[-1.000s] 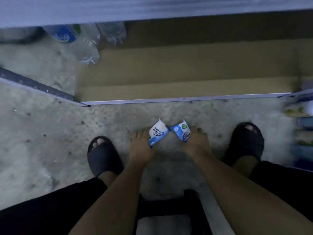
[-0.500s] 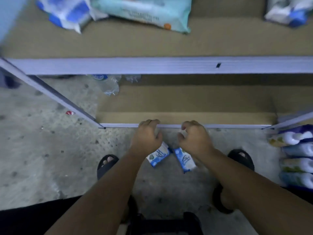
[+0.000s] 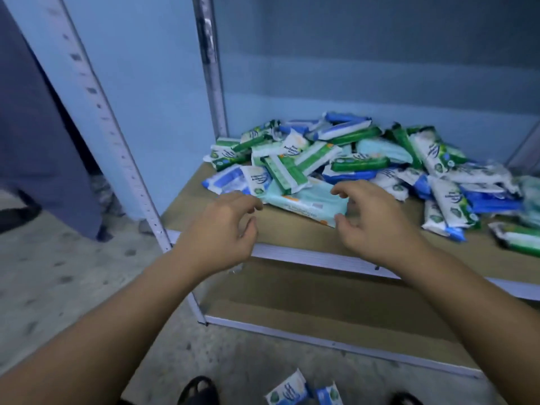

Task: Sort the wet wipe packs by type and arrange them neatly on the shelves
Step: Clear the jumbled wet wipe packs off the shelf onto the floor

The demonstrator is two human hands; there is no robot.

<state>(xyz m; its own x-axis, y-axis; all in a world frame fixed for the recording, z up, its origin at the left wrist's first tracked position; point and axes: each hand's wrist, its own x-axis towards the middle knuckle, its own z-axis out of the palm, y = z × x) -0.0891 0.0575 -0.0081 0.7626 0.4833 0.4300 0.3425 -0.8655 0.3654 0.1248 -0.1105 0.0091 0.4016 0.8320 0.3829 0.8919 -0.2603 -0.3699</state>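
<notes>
Left hand (image 3: 225, 226) and right hand (image 3: 371, 226) reach over the front edge of the brown board shelf (image 3: 286, 229). Fingers on both are loosely curled and hold nothing. The right thumb is just beside the near corner of the large pale teal flat soft-plastic wipe pack (image 3: 306, 204); whether it touches cannot be told.

That pack lies at the front of the mixed heap of green, blue and white wipe packs (image 3: 350, 162), partly under smaller ones. Two small white-and-blue packs (image 3: 287, 390) lie on the grey concrete floor (image 3: 58, 273) by the feet. The lower brown shelf board (image 3: 321, 302) is bare where visible.

Likely step: take the teal pack. Best done with one hand at each short end, sliding it forward and low so the packs resting on it slip off rather than spill over the edge. Then start a single-type stack on bare board.
</notes>
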